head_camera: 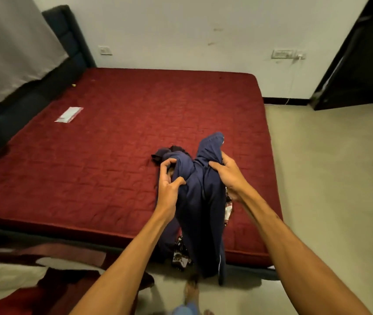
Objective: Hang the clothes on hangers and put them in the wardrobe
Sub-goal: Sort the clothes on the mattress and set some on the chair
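Observation:
A navy blue garment [201,201], seemingly track pants with a thin white stripe, is lifted above the near right part of the red mattress [103,155]. My left hand [169,183] grips its left fold and my right hand [228,176] grips its right side. The legs hang down past the bed's edge toward the floor. Under it lies a patterned black, white and red cloth [181,255], mostly hidden. A small dark cloth [158,155] peeks out behind my left hand. No hanger or wardrobe is in view.
A white plastic packet [69,114] lies on the mattress at the left. A dark headboard [67,42] stands at the far left. A red, white and dark fabric pile [33,269] sits at bottom left. A dark doorway [360,57] opens at right. My feet [192,289] stand on beige floor.

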